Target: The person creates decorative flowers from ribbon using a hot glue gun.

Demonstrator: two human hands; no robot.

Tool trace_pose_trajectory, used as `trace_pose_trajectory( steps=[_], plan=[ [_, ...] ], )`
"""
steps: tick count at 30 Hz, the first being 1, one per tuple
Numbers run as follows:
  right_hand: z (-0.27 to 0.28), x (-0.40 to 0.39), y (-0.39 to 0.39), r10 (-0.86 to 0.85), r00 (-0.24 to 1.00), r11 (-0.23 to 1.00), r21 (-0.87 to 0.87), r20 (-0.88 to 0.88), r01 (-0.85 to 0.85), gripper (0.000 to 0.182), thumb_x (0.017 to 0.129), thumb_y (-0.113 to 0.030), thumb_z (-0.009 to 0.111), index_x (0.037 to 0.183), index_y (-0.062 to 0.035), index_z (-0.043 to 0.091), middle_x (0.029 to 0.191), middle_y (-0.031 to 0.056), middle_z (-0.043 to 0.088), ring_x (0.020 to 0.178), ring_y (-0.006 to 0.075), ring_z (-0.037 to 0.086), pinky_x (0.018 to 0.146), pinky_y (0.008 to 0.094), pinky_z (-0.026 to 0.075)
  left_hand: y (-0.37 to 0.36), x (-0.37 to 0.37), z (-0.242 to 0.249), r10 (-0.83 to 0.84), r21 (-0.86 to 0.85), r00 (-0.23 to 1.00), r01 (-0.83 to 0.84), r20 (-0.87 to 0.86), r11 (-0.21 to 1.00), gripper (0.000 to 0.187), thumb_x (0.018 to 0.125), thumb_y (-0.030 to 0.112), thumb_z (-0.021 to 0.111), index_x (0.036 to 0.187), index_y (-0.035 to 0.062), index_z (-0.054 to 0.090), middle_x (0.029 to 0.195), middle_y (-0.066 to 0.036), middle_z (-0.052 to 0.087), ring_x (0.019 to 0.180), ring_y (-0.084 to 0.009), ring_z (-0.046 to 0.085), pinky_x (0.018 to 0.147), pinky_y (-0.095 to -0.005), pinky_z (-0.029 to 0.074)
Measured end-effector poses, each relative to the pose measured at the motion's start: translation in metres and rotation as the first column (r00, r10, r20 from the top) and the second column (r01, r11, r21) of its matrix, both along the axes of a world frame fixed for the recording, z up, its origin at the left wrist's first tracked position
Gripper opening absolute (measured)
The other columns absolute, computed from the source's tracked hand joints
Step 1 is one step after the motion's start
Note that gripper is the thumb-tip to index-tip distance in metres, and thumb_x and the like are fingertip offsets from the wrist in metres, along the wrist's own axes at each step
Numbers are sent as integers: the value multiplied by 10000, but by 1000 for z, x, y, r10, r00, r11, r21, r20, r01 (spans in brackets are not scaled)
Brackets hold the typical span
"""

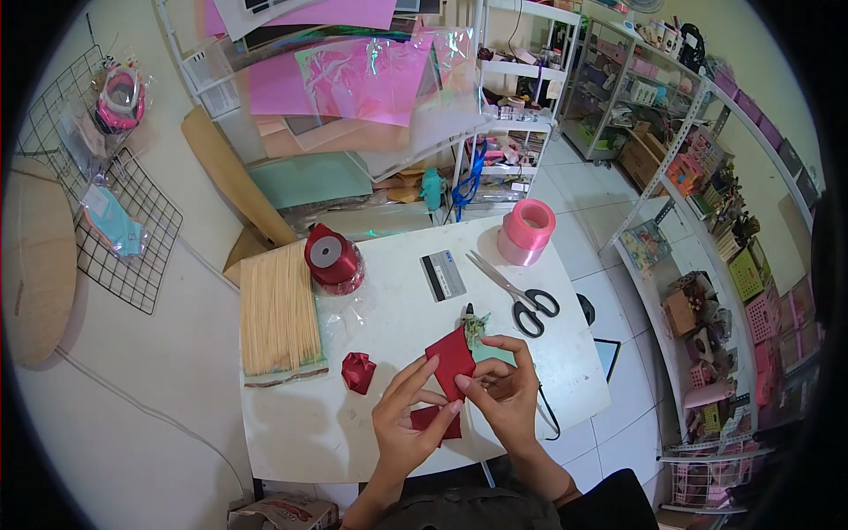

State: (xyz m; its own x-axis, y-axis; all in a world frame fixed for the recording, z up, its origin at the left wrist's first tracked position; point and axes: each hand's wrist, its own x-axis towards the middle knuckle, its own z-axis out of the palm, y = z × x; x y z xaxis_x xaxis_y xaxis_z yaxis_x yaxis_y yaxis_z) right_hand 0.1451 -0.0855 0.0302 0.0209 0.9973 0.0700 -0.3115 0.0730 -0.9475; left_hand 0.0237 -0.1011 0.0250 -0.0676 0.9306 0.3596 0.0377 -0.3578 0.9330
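While both hands meet over the near edge of the white table (309,433), a dark red ribbon piece (451,359) stands pinched between them. The right hand (505,389) grips its lower right edge, its fingers (484,378) closed narrow on the ribbon. The left hand (406,424) comes in from the lower left, fingers (433,415) spread fairly wide, tips touching the ribbon's bottom corner; whether they actually grip it cannot be told. The ribbon rises up and away from the fingers, long axis running from near-right to far-left, flat and satin-looking, roughly a tilted rectangle. The right hand is the nearer holder.

Beneath the left fingers lies a second red piece (431,419), flat on the table. Just left of the fingers sits a small folded red rosette (358,371). Beyond the fingers: scissors (521,296), a red ribbon spool (331,256), a pink spool (526,231), a bundle of wooden sticks (278,309).
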Motion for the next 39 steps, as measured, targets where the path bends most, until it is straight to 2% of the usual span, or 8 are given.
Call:
trace_pose_trajectory(
  steps=[13, 16, 18, 21, 25, 30, 33, 39],
  plan=[
    [-1, -1, -2, -40, 999, 997, 62, 13, 40, 435, 708, 88, 584, 1056, -15, 344, 711, 42, 549, 674, 69, 538, 613, 181, 431, -4, 1, -1, 13, -30, 993, -10, 115, 1000, 491, 633, -59, 653, 1094, -39, 487, 1124, -205, 448, 705, -155, 600, 724, -248, 450],
    [0, -1, -2, -42, 999, 997, 67, 10, 41, 436, 709, 83, 588, 1057, -13, 343, 707, 47, 551, 658, 75, 542, 605, 185, 433, 0, -7, -8, 13, 51, 996, -8, -83, 999, 430, 657, -44, 637, 1065, -43, 503, 1036, -178, 515, 756, -169, 593, 731, -249, 450],
    [1, -1, -2, -10, 1000, 999, 37, -19, 10, 434, 709, 80, 589, 1058, -11, 347, 708, 53, 556, 651, 83, 548, 605, 192, 437, 6, 0, -3, 185, -90, 926, -165, 330, 982, 345, 686, -33, 620, 1019, -37, 530, 866, -126, 589, 798, -159, 578, 729, -243, 450],
    [-7, 0, -4, 38, 999, 998, 44, 10, -39, 437, 707, 81, 590, 1065, -9, 355, 717, 60, 564, 655, 92, 555, 613, 198, 441, 12, 2, 16, 264, -217, 890, -194, 370, 957, 291, 698, -35, 615, 981, -32, 547, 741, -82, 608, 734, -121, 574, 679, -212, 448],
    [-6, 2, -5, 67, 996, 997, 31, 54, -68, 417, 731, 55, 577, 1083, -4, 362, 719, 65, 568, 685, 98, 560, 642, 203, 437, 16, -6, 4, 226, -222, 943, -173, 244, 960, 286, 707, -27, 618, 982, -39, 542, 695, -77, 606, 665, -88, 560, 618, -181, 434],
    [-8, 17, 3, 122, 984, 987, -84, -132, -134, 298, 799, -111, 527, 1046, 27, 434, 785, 139, 597, 720, 171, 585, 653, 257, 429, 17, -9, 3, 220, -252, 937, -152, 270, 956, 300, 703, -28, 621, 991, -47, 538, 712, -84, 613, 639, -70, 550, 588, -162, 424],
    [-1, 26, 8, 131, 991, 991, -17, 26, -130, 247, 806, -79, 524, 1023, 32, 484, 846, 127, 601, 786, 154, 576, 711, 256, 437, 13, -8, 7, 181, -286, 969, -128, 169, 950, 314, 702, -24, 622, 1003, -50, 534, 718, -88, 617, 651, -71, 553, 600, -163, 429],
    [0, 16, 5, 6, 996, 997, 74, 93, -13, 219, 700, 46, 612, 917, 37, 583, 833, 118, 608, 772, 131, 578, 694, 236, 454, 9, -4, 10, 72, -250, 981, -26, 178, 968, 345, 705, -28, 616, 1035, -56, 517, 738, -91, 622, 678, -89, 574, 645, -195, 463]
  ],
)
